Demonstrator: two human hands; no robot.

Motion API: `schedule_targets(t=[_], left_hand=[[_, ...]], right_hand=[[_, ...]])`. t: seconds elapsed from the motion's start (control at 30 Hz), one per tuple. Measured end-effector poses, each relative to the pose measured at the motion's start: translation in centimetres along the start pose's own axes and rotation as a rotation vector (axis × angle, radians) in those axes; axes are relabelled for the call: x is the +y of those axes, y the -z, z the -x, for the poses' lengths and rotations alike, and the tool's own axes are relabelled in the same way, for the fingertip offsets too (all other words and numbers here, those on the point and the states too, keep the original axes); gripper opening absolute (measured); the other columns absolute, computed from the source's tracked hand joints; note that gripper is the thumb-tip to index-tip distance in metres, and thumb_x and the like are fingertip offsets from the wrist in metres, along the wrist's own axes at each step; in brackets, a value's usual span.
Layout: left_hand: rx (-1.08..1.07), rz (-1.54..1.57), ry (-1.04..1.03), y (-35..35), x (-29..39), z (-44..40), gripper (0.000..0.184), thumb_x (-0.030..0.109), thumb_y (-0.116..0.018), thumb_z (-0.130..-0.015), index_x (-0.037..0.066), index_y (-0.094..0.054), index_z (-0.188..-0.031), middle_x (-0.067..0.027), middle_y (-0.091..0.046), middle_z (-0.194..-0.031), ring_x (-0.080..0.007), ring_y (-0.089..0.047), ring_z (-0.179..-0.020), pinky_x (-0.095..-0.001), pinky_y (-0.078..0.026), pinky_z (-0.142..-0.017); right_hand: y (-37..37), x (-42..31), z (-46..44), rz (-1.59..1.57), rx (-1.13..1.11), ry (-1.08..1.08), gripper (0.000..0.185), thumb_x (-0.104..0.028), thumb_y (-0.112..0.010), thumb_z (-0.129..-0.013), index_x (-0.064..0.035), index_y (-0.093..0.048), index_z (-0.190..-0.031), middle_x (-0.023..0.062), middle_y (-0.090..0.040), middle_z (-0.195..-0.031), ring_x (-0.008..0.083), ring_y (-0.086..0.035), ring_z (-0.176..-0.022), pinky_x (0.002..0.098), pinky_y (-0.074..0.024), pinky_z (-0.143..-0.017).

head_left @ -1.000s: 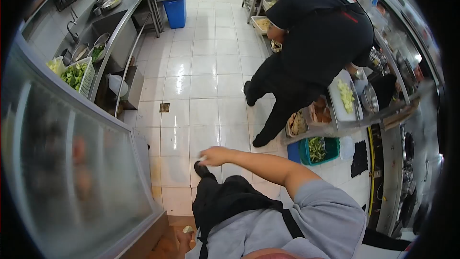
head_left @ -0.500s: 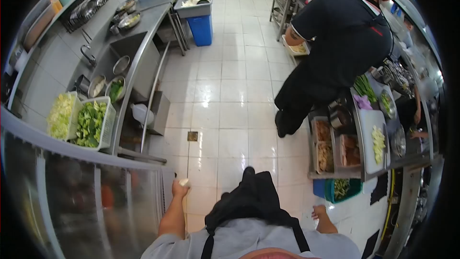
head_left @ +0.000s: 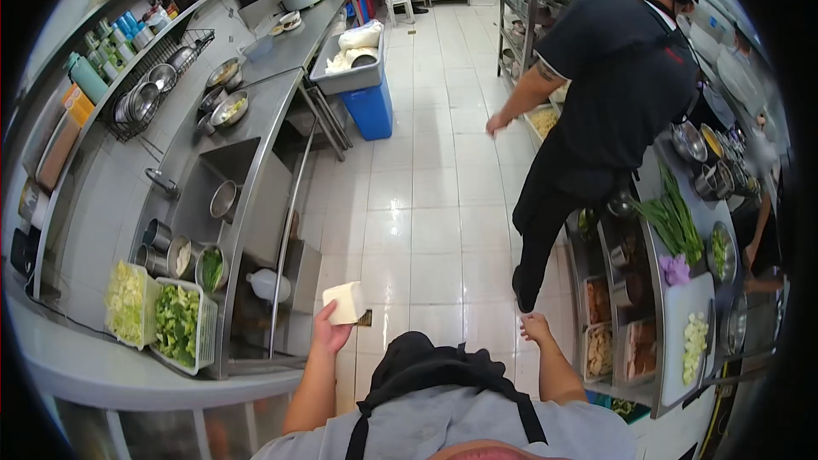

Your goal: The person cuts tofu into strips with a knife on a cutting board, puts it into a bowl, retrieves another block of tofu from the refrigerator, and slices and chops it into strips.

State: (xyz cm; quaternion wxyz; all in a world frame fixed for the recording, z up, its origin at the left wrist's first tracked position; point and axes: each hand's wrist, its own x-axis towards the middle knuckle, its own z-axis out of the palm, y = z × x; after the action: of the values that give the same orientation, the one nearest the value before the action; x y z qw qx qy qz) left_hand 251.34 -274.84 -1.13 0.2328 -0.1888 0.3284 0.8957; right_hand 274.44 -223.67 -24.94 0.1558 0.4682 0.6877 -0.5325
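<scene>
Two white vegetable baskets (head_left: 207,334) on steel counter (head_left: 266,106)

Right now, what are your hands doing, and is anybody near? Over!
Left hand gripping pale block. Right hand, nothing visible in it. Co-worker ahead on right, arm out.

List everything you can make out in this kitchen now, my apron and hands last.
Block: 1, off-white, in the left hand
Vegetable baskets: 2, white, near end of left counter
Sink: 1, grey, left counter
Faucet: 1, silvery, at the sink
Bin: 1, blue, on floor
Tub: 1, grey, atop the bin
Stool: 1, white, far end
Stalks: one bunch, green, right counter
Cutting board: 1, white, right counter
Chopped pieces: many, pale green, on the board
Metal bowls: several, silvery, both counters
Other people: at least 2, mostly black clothing, beside right counter and far end
Smaller items: too many to count
Apron: 1, black, on you
Left hand: 1, bare, holding the block
Right hand: 1, bare, empty, right of the apron
</scene>
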Motion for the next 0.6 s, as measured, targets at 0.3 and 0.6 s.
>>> schedule_targets(t=[0.3, 0.6], left_hand=[[-0.236, 0.111, 0.106, -8.2, 5.4, -17.8, 0.052, 0.046, -0.059, -0.092, 0.012, -0.060, -0.132, -0.0074, -0.069, -0.115, -0.0320, -0.064, -0.099, -0.0495, -0.047, -0.092], [-0.367, 0.049, 0.244, -24.8, 6.8, -41.6, 0.054, 0.052, -0.058, -0.096, 0.018, -0.056, -0.137, -0.0048, -0.066, -0.118, -0.0270, -0.060, -0.104, -0.0469, -0.044, -0.097]], right_hand=[[2.6, -14.8, -8.7, 0.126, 0.021, -0.023, 0.034, -0.029, -0.063, -0.096, 0.0004, -0.059, -0.113, 0.0164, -0.072, -0.090, 0.0270, -0.071, -0.065, 0.0402, -0.0574, -0.052], [3.0, -11.9, -10.1, -0.077, 0.039, -0.445, 0.032, -0.025, -0.061, -0.094, 0.0024, -0.061, -0.109, 0.0217, -0.072, -0.094, 0.0324, -0.073, -0.072, 0.0461, -0.0598, -0.056]])
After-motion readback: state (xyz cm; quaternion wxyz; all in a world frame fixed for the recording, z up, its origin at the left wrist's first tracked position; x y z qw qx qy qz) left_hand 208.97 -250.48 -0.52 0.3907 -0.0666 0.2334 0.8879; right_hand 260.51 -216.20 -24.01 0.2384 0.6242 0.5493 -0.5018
